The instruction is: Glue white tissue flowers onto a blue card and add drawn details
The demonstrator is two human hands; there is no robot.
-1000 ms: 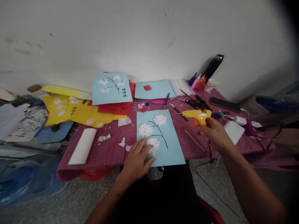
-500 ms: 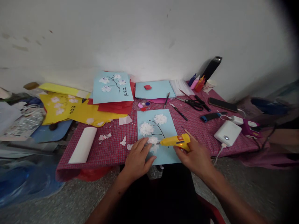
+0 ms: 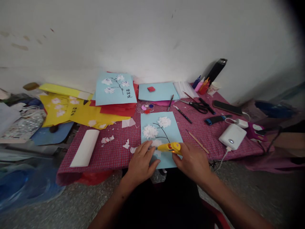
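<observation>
In my right hand point(image 3: 194, 160) is a yellow hot glue gun point(image 3: 168, 147), its fingers wrapped round the handle. Its nozzle points left at the lowest white paper flower point(image 3: 156, 142) on a light blue sheet point(image 3: 168, 161). My left hand point(image 3: 141, 163) lies with fingers stretched out over the sheet's lower left edge, the fingertips beside that flower and partly covering it. Above are two fuller white paper flowers, one at left point(image 3: 150, 131) and one at top point(image 3: 164, 121), along a drawn black stem point(image 3: 163, 130).
A finished flower picture point(image 3: 114, 98) lies on red paper at the back. Scissors point(image 3: 200, 108), a black pen point(image 3: 183, 114) and a wooden stick point(image 3: 199, 141) lie right of the sheet. A white power bank point(image 3: 232, 136) sits farther right. A white roll point(image 3: 85, 148) and paper scraps point(image 3: 107, 139) are at left.
The glue gun has moved left and turned, its nozzle now farther over the lowest flower by my left fingertips. My left hand has stayed nearly in place.
</observation>
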